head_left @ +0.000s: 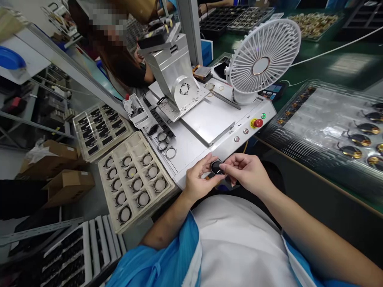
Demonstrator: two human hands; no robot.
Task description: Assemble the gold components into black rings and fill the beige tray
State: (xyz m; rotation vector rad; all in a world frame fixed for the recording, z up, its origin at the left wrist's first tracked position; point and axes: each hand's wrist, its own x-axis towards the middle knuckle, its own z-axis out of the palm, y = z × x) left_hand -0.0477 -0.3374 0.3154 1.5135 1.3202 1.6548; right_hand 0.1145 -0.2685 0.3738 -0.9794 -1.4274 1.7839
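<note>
My left hand (200, 178) and my right hand (247, 171) meet just in front of the white machine table (215, 119). Together they pinch a small round black part (217, 168) with a shiny rim; both hands have fingers closed on it. Left of my hands lies a beige tray (104, 181) holding several round ring parts in pockets. Three loose rings (165, 144) rest on the machine table near a black strip.
A white fan (263, 57) stands on the machine behind a red stop button (257, 123). A clear tray (89, 129) of black parts lies at left, cardboard boxes (60, 167) beyond it. Trays of gold parts (356, 135) fill the right bench. Another person (125, 63) sits opposite.
</note>
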